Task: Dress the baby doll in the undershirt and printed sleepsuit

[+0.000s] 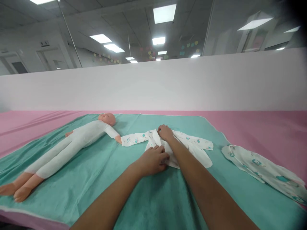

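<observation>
A small white baby top (192, 143) with teal prints lies spread on a teal cloth (115, 185). My left hand (153, 159) rests on its near left edge with fingers curled onto the fabric. My right hand (165, 132) presses on the garment's far, collar end, fingers bent over the cloth. A baby doll (79, 137) in a white body lies on its back to the left, head away from me, one arm reaching toward the garment's sleeve.
White printed baby trousers (261, 169) lie at the right edge of the teal cloth. A pink sheet (263, 127) covers the surface beneath. A low white partition (153, 83) runs along the far side.
</observation>
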`<state>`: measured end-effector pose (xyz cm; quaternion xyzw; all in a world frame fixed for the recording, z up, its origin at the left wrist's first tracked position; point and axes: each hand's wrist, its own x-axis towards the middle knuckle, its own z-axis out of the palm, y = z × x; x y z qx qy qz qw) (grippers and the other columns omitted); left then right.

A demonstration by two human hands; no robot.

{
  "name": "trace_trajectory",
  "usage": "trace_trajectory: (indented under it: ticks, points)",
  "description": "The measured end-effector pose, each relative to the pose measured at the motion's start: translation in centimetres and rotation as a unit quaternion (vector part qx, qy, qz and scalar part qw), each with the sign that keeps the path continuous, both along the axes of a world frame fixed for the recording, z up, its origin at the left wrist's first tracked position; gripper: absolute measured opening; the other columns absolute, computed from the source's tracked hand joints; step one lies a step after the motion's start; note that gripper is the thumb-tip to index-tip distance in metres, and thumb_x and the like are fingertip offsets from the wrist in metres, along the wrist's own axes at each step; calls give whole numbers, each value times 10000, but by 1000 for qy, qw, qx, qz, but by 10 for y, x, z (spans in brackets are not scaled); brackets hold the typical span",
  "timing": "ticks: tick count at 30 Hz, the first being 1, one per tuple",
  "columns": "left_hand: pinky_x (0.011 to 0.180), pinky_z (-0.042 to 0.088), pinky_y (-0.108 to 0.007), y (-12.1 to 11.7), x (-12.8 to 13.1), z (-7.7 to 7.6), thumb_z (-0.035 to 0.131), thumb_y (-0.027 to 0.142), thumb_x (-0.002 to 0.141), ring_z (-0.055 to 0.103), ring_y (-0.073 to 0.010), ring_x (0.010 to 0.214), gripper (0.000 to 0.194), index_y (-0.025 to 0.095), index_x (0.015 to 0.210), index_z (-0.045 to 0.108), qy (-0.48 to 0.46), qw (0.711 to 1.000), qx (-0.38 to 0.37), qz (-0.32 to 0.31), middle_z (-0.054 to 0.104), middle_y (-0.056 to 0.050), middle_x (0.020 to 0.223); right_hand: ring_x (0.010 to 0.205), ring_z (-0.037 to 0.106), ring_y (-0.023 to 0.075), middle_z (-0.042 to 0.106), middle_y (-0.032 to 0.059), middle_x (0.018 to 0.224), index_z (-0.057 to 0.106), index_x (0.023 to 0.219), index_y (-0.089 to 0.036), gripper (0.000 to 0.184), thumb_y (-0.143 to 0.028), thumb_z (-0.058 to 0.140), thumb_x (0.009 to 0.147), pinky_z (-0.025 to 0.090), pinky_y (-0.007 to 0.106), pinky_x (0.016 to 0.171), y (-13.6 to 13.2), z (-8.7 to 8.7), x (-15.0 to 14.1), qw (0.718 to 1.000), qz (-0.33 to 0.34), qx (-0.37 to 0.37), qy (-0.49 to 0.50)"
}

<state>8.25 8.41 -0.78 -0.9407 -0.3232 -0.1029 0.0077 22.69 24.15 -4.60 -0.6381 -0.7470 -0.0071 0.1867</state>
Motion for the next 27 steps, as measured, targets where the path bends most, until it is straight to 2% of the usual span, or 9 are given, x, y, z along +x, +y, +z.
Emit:
trace_trajectory:
  ticks: [3,6,12,15,19,23,25,27]
  points:
    - [719,394,-327,4,3,-4,529,355,786,490,-202,882,162,229,883,560,9,1000,27,12,526,-41,928,1008,471,200,557,55,1052,571,909,-219,209,-309,386,871,387,302,761,5,4,0,1000,18,10,-3]
    - [661,378,-309,7,5,-5,509,258,767,501,-183,811,62,202,776,534,15,999,39,4,543,-35,857,974,475,182,552,53,1052,551,921,-212,184,-264,380,880,382,281,729,8,6,-2,999,34,27,-13]
    - [551,330,-246,4,4,-6,510,184,682,476,-114,650,27,195,683,485,-52,996,-67,-24,548,17,739,1007,453,211,535,87,1081,525,985,-198,237,-208,303,901,359,339,800,9,8,-3,996,42,59,-44]
    - [552,319,-238,4,3,-7,490,209,722,466,-106,622,88,187,639,471,-61,993,-98,-29,544,27,682,1018,454,224,544,97,1072,545,978,-196,251,-203,309,892,340,376,847,7,7,-4,996,38,55,-51]
    - [560,311,-244,9,2,-9,462,324,791,473,-117,621,169,198,682,493,-99,988,-116,36,563,30,682,1112,414,245,530,118,1145,539,1059,-180,306,-205,288,888,303,406,916,-6,3,-6,998,24,42,-48]
    - [570,325,-238,19,-3,-12,447,222,747,479,-126,631,94,214,791,529,-181,969,-133,99,548,31,677,1256,309,243,387,137,1354,439,1239,-144,413,-262,222,908,261,396,994,-38,-6,-5,999,17,12,-48]
    - [586,343,-237,27,-10,-13,437,184,717,480,-127,622,148,211,823,536,-259,946,-129,145,516,35,643,1302,257,238,315,132,1414,387,1298,-137,465,-318,191,917,232,399,1027,-59,-10,1,998,27,-11,-55]
    - [593,355,-237,36,-20,-13,439,172,687,486,-130,620,174,202,823,544,-345,907,-116,213,501,37,621,1328,218,233,261,112,1449,340,1339,-150,513,-388,171,917,206,409,1049,-81,-12,10,997,44,-30,-63]
